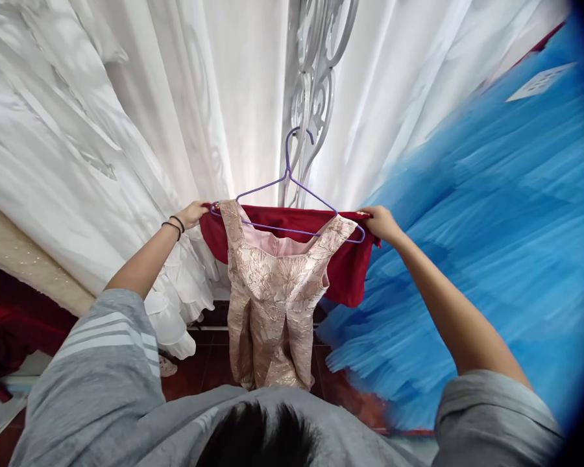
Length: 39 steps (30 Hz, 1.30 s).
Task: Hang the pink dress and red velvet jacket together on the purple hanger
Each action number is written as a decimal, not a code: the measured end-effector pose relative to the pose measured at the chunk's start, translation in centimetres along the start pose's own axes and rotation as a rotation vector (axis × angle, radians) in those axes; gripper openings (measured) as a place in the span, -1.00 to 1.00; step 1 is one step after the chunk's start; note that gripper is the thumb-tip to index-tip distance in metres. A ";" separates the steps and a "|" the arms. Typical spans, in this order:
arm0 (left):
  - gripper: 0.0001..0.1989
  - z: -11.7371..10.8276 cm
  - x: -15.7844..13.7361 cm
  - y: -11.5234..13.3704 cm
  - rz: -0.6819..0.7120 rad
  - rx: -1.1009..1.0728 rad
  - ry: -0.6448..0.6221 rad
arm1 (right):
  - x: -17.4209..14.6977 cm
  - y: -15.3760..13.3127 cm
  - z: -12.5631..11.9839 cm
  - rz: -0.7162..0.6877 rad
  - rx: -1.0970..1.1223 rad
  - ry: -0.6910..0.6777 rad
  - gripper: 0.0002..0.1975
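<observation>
A pale pink-gold dress point(279, 279) with a floral pattern hangs by its wide straps from a purple hanger point(288, 170). Behind it a dark red cloth point(348, 275) is stretched sideways. My left hand point(193, 214) pinches the cloth's upper left corner, close to the hanger's left end. At the upper right corner my right hand point(381, 224) grips the same cloth, a little above the hanger's right end. The hanger's hook lies against a grey scrollwork metal frame point(316, 97); whether it is hooked there I cannot tell.
White drapes point(253, 84) fill the back, with ruffled white fabric point(175, 318) at the left. On the right spreads a large blue tulle gown point(467, 259). Dark red fabric point(10, 331) lies at the far left. Reddish-brown floor point(194, 363) shows below.
</observation>
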State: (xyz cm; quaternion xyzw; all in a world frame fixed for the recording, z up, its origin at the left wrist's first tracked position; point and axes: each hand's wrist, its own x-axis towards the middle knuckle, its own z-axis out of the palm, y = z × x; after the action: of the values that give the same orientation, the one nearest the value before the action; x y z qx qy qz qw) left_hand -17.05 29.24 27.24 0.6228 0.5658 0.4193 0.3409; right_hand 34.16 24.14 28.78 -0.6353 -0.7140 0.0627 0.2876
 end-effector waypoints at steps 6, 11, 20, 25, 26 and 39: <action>-0.75 -2.4 -0.8 1.6 0.291 0.580 0.326 | -0.7 -1.1 -2.4 0.029 0.021 0.294 -0.74; -0.71 -2.5 -2.2 1.0 0.236 1.021 0.194 | -2.0 -1.7 -1.6 0.017 -0.171 0.149 -0.77; -0.82 -0.4 -9.1 9.0 0.360 0.501 0.825 | -6.5 -9.8 -4.6 0.130 -0.110 0.580 -0.63; -0.76 8.4 -15.9 4.9 0.221 0.519 0.604 | -12.1 -13.3 4.5 0.209 -0.147 0.235 -0.57; -0.81 10.2 -16.6 3.6 0.164 0.534 0.532 | -12.6 -13.5 6.4 0.237 -0.158 0.125 -0.60; -0.59 20.7 -15.9 3.4 0.256 0.215 0.211 | -12.3 -15.4 10.9 0.064 -0.059 -0.168 -0.53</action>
State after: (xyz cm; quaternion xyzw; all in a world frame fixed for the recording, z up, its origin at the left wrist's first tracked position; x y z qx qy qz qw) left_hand 3.07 14.11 19.49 0.6751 0.5559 0.4595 0.1553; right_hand 15.69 12.66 22.68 -0.6586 -0.7164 0.1036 0.2057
